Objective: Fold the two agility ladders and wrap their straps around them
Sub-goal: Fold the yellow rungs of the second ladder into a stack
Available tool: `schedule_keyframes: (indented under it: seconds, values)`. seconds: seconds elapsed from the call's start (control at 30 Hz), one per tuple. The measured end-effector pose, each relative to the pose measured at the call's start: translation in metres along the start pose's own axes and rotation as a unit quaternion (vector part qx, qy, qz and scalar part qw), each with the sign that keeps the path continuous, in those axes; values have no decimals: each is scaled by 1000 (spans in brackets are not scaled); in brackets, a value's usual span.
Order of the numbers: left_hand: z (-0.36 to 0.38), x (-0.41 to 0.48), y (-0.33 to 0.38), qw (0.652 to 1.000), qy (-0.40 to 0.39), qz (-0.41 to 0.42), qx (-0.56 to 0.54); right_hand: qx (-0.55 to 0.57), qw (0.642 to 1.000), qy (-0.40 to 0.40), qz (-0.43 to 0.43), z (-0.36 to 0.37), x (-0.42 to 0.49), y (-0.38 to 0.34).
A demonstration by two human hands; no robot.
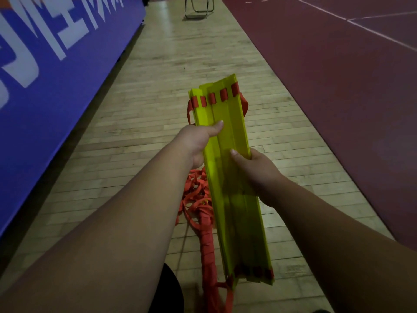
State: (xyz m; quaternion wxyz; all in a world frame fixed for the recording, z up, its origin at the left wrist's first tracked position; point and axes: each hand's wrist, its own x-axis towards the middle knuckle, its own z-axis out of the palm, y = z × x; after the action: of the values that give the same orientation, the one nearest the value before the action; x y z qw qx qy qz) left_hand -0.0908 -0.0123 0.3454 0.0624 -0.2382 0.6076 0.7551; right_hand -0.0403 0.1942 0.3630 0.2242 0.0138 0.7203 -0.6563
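Two forearms reach to one fanned stack of yellow rungs [228, 136] held above the wooden floor [158, 75]. Its long axis runs away from the person, far end leaning slightly left. The left hand [198, 141] grips its left edge and the right hand [252, 168] its right, thumbs on top. Five red strap loops [212, 98] cross the far end. One strap-wrapped bundle [207, 245] lies below.

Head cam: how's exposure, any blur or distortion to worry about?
Head view: dim overall, corners dark; yellow ladder rungs, left hand and right hand sharp; red strap at the bottom edge smeared by motion; soft glare on the wooden floor near the chair; wide-angle bend along the blue banner.
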Motion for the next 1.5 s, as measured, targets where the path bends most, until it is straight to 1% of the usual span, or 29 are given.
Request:
schedule_keyframes:
  seconds: [0.1,0.2,0.27,0.33,0.4,0.5,0.63,0.73,0.83,0.93,1.0,1.13,1.23,1.37,1.5]
  values:
    - [12,-7,5,999,33,22,4,-19,1000,13,-10,-1,1,0]
    - [9,9,-2,994,81,31,68,-58,998,27,-25,-1,5,5]
    - [7,18,-6,990,78,51,108,-73,996,37,-26,-1,6,7]
    - [22,-17,10,982,94,70,147,-77,996,46,-24,-2,7,9]
    - [39,-57,28,968,112,87,208,-85,995,49,-18,-2,9,11]
    - [47,-75,36,954,129,91,256,-104,993,47,-6,-2,12,13]
    - [49,-76,36,977,53,79,191,-131,990,48,25,1,10,8]
    - [54,-83,33,981,47,77,171,-139,989,41,38,5,8,9]
    - [61,-83,24,982,11,62,180,-149,988,15,34,5,11,15]
    - [62,-69,8,980,30,65,187,-198,980,-11,19,-1,37,37]
    - [69,-77,9,974,39,67,215,-229,973,-32,11,1,44,44]
    - [74,-74,5,963,69,78,250,-250,966,-67,12,10,27,29]
    - [73,-76,5,958,86,81,261,-275,959,-63,2,15,8,10]
    - [71,-80,8,961,88,78,251,-309,950,-42,-16,10,1,5]
    - [65,-81,19,968,97,78,219,-305,951,-38,-35,3,-5,-4]
